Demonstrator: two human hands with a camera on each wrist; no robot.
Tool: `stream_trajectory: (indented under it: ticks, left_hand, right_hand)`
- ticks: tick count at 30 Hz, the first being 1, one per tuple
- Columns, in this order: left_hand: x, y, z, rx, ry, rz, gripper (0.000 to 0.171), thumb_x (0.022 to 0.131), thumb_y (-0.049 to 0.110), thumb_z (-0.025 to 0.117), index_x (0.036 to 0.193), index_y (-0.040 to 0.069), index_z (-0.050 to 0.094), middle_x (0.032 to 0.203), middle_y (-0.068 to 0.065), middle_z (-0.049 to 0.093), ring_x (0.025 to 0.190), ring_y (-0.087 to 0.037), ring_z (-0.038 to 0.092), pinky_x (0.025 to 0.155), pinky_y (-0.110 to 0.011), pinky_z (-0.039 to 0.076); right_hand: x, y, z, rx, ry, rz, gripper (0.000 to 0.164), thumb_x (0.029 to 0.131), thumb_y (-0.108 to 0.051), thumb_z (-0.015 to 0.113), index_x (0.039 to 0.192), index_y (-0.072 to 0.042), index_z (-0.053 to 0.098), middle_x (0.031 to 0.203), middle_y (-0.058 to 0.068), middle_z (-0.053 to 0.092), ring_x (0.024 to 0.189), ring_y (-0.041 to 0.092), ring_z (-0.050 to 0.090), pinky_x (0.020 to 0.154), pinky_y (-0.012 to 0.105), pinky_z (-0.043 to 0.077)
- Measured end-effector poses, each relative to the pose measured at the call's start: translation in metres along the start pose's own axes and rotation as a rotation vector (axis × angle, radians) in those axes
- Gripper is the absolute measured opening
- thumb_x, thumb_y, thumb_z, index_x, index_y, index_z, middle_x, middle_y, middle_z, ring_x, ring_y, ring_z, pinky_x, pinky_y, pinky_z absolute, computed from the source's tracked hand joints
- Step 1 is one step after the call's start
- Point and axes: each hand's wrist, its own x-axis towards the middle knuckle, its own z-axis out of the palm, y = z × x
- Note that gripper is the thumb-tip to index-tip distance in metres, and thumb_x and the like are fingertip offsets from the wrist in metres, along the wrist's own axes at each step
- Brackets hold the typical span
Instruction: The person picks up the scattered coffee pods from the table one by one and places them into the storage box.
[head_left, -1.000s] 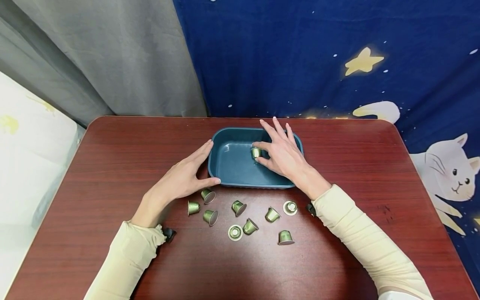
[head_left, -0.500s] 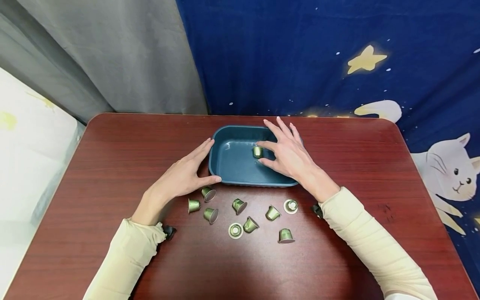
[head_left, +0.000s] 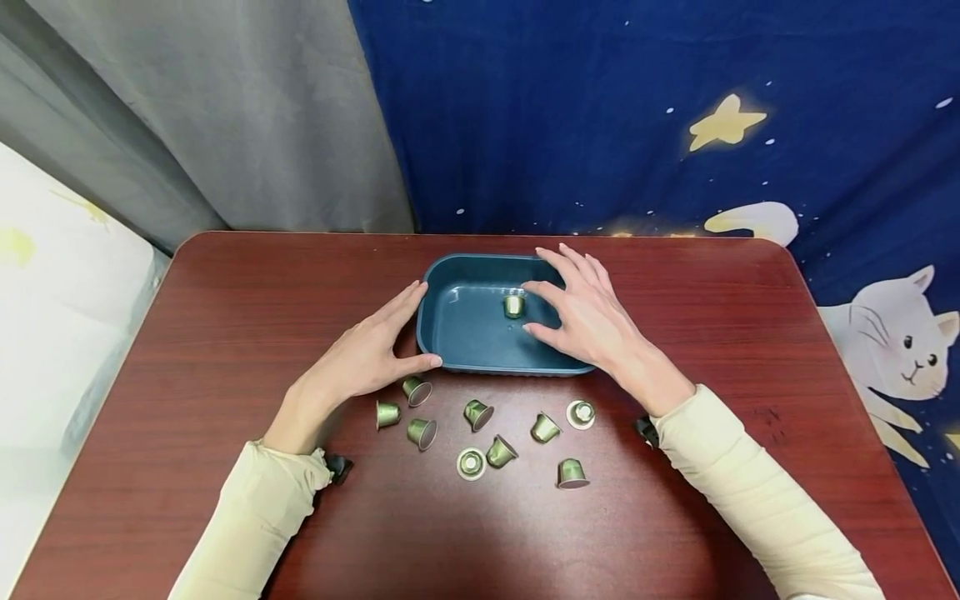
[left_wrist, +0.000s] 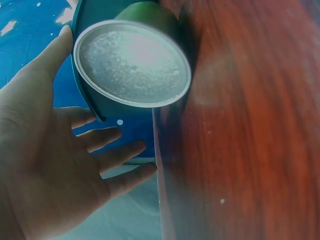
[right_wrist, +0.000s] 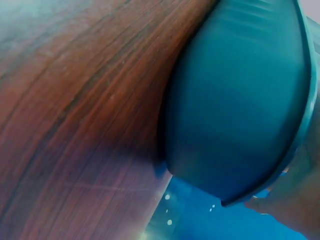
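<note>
A green coffee capsule (head_left: 513,306) stands inside the dark teal bin (head_left: 472,368), right of its middle. My right hand (head_left: 588,321) hovers over the bin's right side, thumb and index finger spread apart just to the right of that capsule and holding nothing. At the bin's left end, my left hand (head_left: 363,350) touches the rim with straight fingertips and thumb. In the left wrist view, a capsule's pale foil lid (left_wrist: 132,62) fills the space close in front of the spread left hand (left_wrist: 75,145). The bin's outer wall (right_wrist: 235,100) fills much of the right wrist view.
Several more green capsules lie scattered on the reddish wooden table (head_left: 420,533) in front of the bin, including one near the right sleeve (head_left: 580,415) and one furthest forward (head_left: 572,473). A blue curtain (head_left: 562,125) hangs behind the table's back edge.
My right thumb and index finger have let go of the capsule inside the bin and drawn away to the right. The left hand has stayed at the rim.
</note>
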Motion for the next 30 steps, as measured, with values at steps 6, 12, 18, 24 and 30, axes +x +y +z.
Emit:
stream_trajectory:
  ticks: [6, 12, 18, 24, 30]
  left_hand:
    - [0.0, -0.001, 0.0, -0.011, 0.007, -0.001, 0.105, 0.083, 0.071, 0.062, 0.161, 0.028, 0.007, 0.166, 0.003, 0.012, 0.149, -0.018, 0.021, 0.114, -0.049, 0.03]
    - [-0.001, -0.001, 0.001, -0.014, -0.008, 0.001, 0.104, 0.083, 0.073, 0.059, 0.16, 0.029, 0.006, 0.166, 0.003, 0.01, 0.149, -0.02, 0.023, 0.114, -0.05, 0.031]
    - [-0.002, -0.001, 0.001, -0.016, -0.01, 0.009, 0.103, 0.083, 0.076, 0.056, 0.16, 0.03, 0.005, 0.166, 0.003, 0.01, 0.149, -0.019, 0.022, 0.114, -0.05, 0.03]
    - [-0.003, -0.001, 0.001, -0.025, -0.009, 0.006, 0.103, 0.083, 0.075, 0.056, 0.16, 0.031, 0.004, 0.166, 0.006, 0.01, 0.149, -0.017, 0.021, 0.115, -0.049, 0.03]
    - [-0.002, -0.001, 0.002, -0.032, -0.016, 0.006, 0.102, 0.083, 0.076, 0.056, 0.16, 0.031, 0.006, 0.166, 0.007, 0.01, 0.149, -0.017, 0.021, 0.114, -0.05, 0.03]
  right_hand:
    - [-0.003, 0.002, -0.002, 0.018, 0.027, -0.012, 0.052, 0.08, -0.045, 0.08, 0.123, -0.017, 0.07, 0.154, 0.013, 0.038, 0.145, 0.038, 0.027, 0.113, 0.061, 0.02]
    - [-0.007, 0.001, -0.004, 0.015, 0.021, -0.034, 0.052, 0.081, -0.046, 0.079, 0.125, -0.018, 0.07, 0.154, 0.013, 0.038, 0.138, 0.039, 0.035, 0.105, 0.061, 0.029]
    - [-0.014, 0.0, -0.011, 0.01, 0.031, -0.056, 0.055, 0.082, -0.045, 0.078, 0.13, -0.02, 0.067, 0.152, 0.014, 0.04, 0.136, 0.04, 0.037, 0.102, 0.061, 0.031]
    - [-0.02, 0.0, -0.016, 0.016, 0.039, -0.053, 0.054, 0.082, -0.045, 0.077, 0.13, -0.02, 0.068, 0.152, 0.014, 0.041, 0.138, 0.039, 0.035, 0.102, 0.061, 0.03]
    - [-0.026, 0.0, -0.018, 0.029, 0.046, -0.057, 0.058, 0.081, -0.044, 0.079, 0.132, -0.018, 0.066, 0.151, 0.015, 0.041, 0.14, 0.038, 0.033, 0.102, 0.062, 0.03]
